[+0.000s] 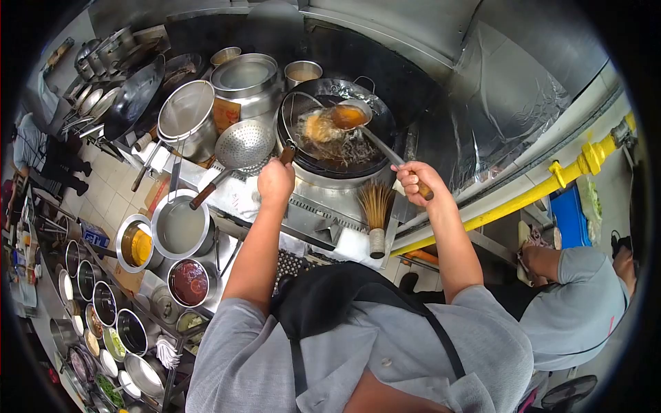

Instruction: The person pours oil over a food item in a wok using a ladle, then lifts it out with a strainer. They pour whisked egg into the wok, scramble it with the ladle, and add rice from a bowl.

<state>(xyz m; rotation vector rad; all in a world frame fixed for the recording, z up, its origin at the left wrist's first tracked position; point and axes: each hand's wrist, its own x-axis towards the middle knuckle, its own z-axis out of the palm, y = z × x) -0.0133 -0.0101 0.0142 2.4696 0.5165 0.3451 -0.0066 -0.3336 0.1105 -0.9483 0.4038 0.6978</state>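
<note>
Holding amber liquid (348, 117) in a ladle (381, 146) over the wok (383, 131), where golden food (319, 129) bubbles, we wrap our right hand (418, 183) around the ladle's handle; our left hand (276, 180) clasps a dark handle (288, 153), both arms outstretched.

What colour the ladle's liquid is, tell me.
The liquid is orange-brown, seen in the head view.

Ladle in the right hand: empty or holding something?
Holding something: amber liquid shows in the ladle, which the right hand holds over the wok. Whether it is brim-full, I cannot tell.
</note>
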